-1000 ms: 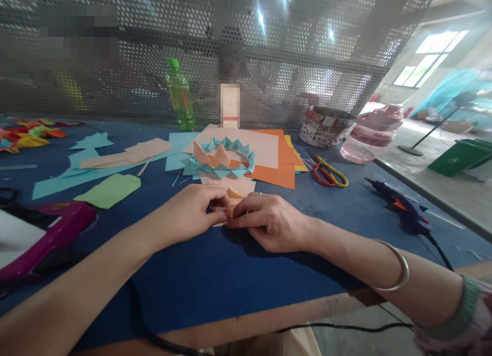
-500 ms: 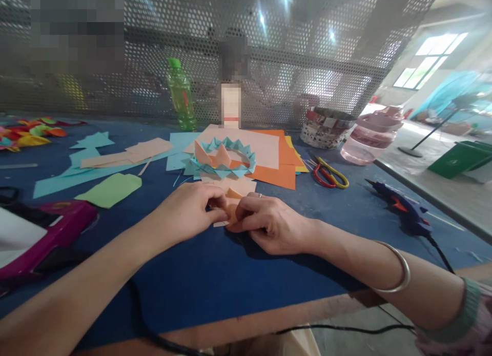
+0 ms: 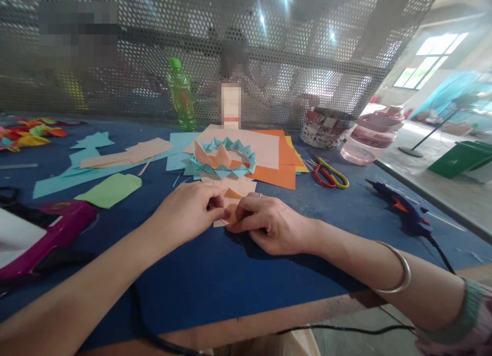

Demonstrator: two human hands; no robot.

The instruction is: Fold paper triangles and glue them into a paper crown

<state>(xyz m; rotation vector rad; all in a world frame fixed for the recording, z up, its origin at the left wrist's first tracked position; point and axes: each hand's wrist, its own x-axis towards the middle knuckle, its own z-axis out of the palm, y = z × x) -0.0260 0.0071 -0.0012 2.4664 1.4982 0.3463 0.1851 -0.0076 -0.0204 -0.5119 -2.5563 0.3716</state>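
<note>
Between my two hands is a small piece of orange-peach paper (image 3: 232, 215), partly folded and mostly covered by fingers. My left hand (image 3: 196, 208) pinches its left side between thumb and fingertips. On the other side, my right hand (image 3: 271, 222) is closed on the paper's right edge, low over the blue tabletop. Just beyond lie pale peach paper sheets (image 3: 246, 185), running partly under the fingers. Behind these stands a ring of folded light-blue paper points, like a crown (image 3: 246, 167), with peach folded points at its front left.
Orange sheets (image 3: 279, 177) lie behind. To the right are red-and-yellow-handled scissors (image 3: 326, 174), a blue glue gun (image 3: 403, 207), a pink water jug (image 3: 371, 138) and a paper-covered pot (image 3: 326, 130). Leftward are green paper (image 3: 111, 190), a magenta device (image 3: 57, 233) and a green bottle (image 3: 182, 99).
My left hand's fingers have shifted very slightly at the paper's left edge. My right hand stays in place, and the rest looks unchanged.
</note>
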